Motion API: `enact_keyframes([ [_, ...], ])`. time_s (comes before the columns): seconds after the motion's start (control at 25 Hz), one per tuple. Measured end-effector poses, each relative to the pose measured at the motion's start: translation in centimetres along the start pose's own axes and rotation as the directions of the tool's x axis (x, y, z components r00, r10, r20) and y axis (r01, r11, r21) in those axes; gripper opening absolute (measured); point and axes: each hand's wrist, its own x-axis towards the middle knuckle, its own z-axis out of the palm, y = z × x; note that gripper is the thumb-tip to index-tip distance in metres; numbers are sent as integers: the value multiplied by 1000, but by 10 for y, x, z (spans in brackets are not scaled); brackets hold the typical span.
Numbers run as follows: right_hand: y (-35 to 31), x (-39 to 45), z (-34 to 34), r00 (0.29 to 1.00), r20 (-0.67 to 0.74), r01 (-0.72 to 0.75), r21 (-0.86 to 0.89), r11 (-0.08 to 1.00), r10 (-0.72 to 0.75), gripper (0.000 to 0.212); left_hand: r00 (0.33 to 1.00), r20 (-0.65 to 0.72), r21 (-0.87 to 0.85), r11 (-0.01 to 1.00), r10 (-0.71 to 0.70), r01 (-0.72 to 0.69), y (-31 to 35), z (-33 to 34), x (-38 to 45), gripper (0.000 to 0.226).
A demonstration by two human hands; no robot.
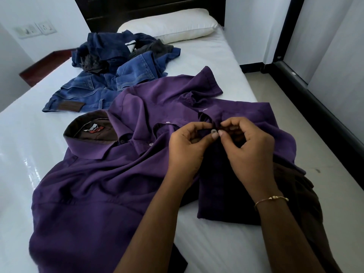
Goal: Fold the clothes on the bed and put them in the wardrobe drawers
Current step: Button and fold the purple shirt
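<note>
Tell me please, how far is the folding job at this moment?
Early stage. Done: nothing looks folded yet, and no drawer is in view. In hand: the purple shirt lies spread on the bed; the left hand and right hand pinch its front at a button. Left: folding this shirt, then the pile of jeans near the pillow.

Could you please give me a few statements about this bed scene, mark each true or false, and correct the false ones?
1. Both hands pinch the purple shirt at a button. True.
2. The jeans lie folded on the pillow. False: they lie crumpled on the sheet, short of the pillow.
3. A bracelet is on the right wrist. True.
4. The left hand rests flat on the bed. False: it pinches the shirt beside the right hand.
</note>
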Motion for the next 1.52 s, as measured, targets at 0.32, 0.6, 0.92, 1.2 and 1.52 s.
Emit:
enact_keyframes([
  [0.32, 4, 5, -7, 970, 172, -205, 186, 961, 174, 21, 993, -43, 184, 978, 110, -100, -8, -3, 2, 19],
  [0.6, 6, 4, -5, 942, 244, -303, 312, 901, 232, 25, 991, -102, 255, 965, 88, -60, -9, -3, 2, 26],
  [0.92, 12, 2, -6, 895, 306, -431, 397, 810, 326, 24, 995, -82, 128, 989, -58, 69, -8, -2, -1, 21],
  [1.2, 10, 0, 2, 918, 203, -394, 371, 841, 341, 29, 986, 38, 45, 986, -161, 160, 0, 1, -5, 26],
  [1.52, 9, -1, 7, 960, 76, -280, 225, 933, 269, 30, 938, -199, 601, 791, 285, -114, -15, 7, -5, 16],
])
